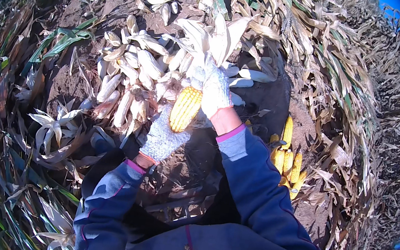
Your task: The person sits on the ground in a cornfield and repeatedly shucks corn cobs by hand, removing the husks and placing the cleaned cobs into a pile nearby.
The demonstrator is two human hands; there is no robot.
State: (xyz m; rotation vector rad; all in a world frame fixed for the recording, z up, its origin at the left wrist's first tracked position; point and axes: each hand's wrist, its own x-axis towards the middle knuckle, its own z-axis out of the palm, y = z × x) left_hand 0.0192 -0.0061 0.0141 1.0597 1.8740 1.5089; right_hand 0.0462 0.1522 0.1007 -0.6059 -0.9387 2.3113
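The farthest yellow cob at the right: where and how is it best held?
Likely around its far half, coming from the right: the long cob lies lengthwise from near to far, this half juts past neighbouring yellow cobs, and soil borders its right side.

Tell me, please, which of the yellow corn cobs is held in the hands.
The yellow cob between the left hand and right hand, with pale husk leaves beyond it; the other yellow cobs lie grouped to the right.

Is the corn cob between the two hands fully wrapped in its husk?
No, the yellow corn cob lies exposed, with its pale husk spread open.
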